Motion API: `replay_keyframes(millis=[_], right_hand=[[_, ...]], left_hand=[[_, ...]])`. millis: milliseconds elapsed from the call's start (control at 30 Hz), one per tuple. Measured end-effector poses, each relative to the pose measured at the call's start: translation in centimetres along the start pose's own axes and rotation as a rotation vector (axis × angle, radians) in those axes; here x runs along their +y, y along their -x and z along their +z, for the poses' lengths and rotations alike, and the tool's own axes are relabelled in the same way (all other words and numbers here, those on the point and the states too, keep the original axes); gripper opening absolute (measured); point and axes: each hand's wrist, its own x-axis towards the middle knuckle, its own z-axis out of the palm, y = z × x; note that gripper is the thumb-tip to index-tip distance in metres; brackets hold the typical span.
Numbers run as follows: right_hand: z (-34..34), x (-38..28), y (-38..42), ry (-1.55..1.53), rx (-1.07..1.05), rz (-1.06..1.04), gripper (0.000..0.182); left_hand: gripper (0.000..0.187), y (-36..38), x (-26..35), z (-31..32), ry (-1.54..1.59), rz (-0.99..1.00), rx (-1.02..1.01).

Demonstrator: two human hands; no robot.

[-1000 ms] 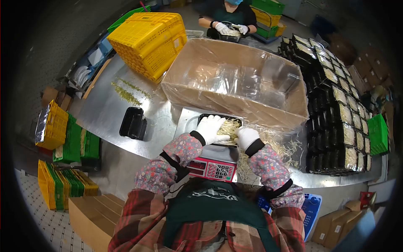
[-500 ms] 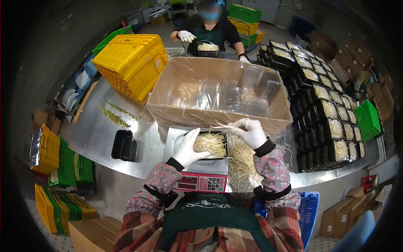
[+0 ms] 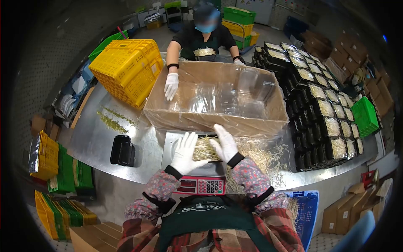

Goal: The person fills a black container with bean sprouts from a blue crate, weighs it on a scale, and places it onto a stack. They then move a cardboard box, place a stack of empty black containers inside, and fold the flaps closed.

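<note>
Between my two white-gloved hands, a black tray of bean sprouts [image 3: 203, 150] sits on a scale with a red front panel [image 3: 203, 185]. My left hand [image 3: 184, 153] is at the tray's left side, fingers spread and thumb stretched along the near edge. At the right side, my right hand [image 3: 225, 144] has its fingers straight and lies against the sprouts or tray rim. Both hands hide parts of the tray. A loose heap of bean sprouts [image 3: 252, 156] lies on the metal table just right of the scale.
Beyond the scale stands a large carton lined with clear plastic [image 3: 216, 119]. Black filled trays [image 3: 323, 105] are stacked high at right. A black tray [image 3: 123, 150] and yellow crates [image 3: 126, 69] are at left. Opposite, a co-worker's gloved hand [image 3: 171, 86] reaches into the carton.
My right hand has come left and down to the tray, and the strands it held are no longer in its fingers. My left hand's fingers have spread. The co-worker's hand has lowered into the carton.
</note>
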Motion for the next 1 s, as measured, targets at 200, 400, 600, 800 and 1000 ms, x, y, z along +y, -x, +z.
replay_keyframes(millis=[200,400,600,800,1000], right_hand=[[4.2,-3.5,2.3,0.164,-0.288,0.248,0.073],[4.2,-2.5,-0.3,-0.014,-0.421,0.425,0.083],[-5.1,1.7,2.6,-0.301,0.066,0.275,0.063],[-3.6,8.5,11.4,0.673,-0.59,0.575,0.092],[-3.1,11.7,14.5,0.448,-0.19,0.466,0.029]], left_hand=[[0.065,-1.3,-1.0,5.0,-0.122,-0.032,-0.139],[0.06,-2.6,-3.3,7.3,-0.176,0.117,-0.207],[0.08,-1.6,-1.6,3.6,0.023,0.017,-0.194],[0.081,-2.2,-1.2,3.5,0.043,-0.02,-0.227],[0.084,-1.9,-0.8,2.6,0.069,0.001,-0.213]])
